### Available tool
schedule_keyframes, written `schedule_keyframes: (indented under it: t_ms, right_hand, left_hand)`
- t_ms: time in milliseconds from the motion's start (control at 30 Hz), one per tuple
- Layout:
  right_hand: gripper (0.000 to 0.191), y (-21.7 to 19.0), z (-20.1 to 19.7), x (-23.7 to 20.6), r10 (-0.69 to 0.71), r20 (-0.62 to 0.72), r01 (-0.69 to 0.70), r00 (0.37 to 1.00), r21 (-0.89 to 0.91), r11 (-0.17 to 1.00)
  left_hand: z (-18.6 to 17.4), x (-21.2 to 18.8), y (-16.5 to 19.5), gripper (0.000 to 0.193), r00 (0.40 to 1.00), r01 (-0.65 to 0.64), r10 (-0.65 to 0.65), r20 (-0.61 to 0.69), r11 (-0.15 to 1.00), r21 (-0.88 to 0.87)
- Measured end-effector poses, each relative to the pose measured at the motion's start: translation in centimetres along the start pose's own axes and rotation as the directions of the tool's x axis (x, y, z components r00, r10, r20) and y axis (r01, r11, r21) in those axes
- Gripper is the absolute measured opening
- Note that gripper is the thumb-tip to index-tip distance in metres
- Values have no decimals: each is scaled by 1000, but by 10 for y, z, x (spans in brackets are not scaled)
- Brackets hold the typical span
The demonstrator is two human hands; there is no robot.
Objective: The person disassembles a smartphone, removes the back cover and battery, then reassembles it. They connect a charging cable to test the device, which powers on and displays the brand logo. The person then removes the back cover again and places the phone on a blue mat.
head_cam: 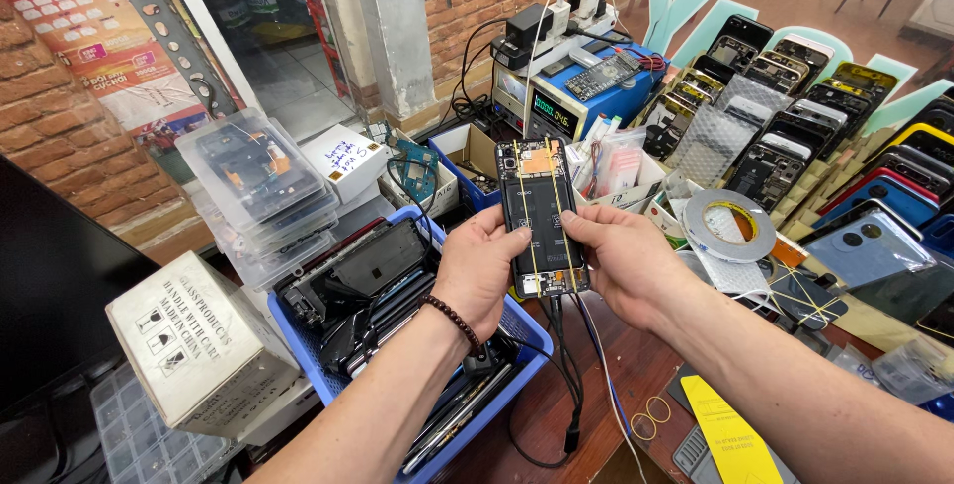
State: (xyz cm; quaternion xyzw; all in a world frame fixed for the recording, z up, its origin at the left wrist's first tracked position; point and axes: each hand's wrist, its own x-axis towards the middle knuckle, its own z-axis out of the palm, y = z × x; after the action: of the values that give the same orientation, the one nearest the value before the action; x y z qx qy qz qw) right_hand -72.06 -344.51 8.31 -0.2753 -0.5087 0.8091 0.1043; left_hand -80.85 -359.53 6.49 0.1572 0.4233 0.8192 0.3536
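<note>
I hold an opened smartphone (542, 211) upright in front of me, its back cover off so the black battery and circuit board show. Two thin yellow rubber bands run lengthwise around it. My left hand (479, 270), with a dark bead bracelet at the wrist, grips its left edge. My right hand (618, 260) grips the right edge and lower corner. Dark cables (566, 365) hang from the phone's bottom end over the wooden table.
A blue basket (318, 370) of phone screens sits under my left arm. A stack of clear plastic cases (260, 186) and a white carton (194, 340) stand at left. A tape roll (728, 224), rows of phones (795, 116) and a blue power supply (576, 96) lie beyond.
</note>
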Motion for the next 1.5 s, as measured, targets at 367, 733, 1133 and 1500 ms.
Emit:
schedule_keyframes:
  t_ms: [367,733,1133,1500]
  right_hand:
    - [23,32,-40,38,255,214,-291,943,161,943]
    - [30,12,-25,8,284,161,-318,945,266,910]
    - [64,-27,-1,-25,217,302,-294,928,240,925]
    - [64,-20,-6,-21,200,372,-309,907,259,915]
  left_hand:
    - [19,-9,5,37,996,90,-93,-2,955,281]
    - [33,-18,-4,31,956,-280,239,172,557,782]
    - [37,-18,15,23,982,21,75,-175,870,493]
    - [23,9,7,26,976,101,-7,-219,902,420]
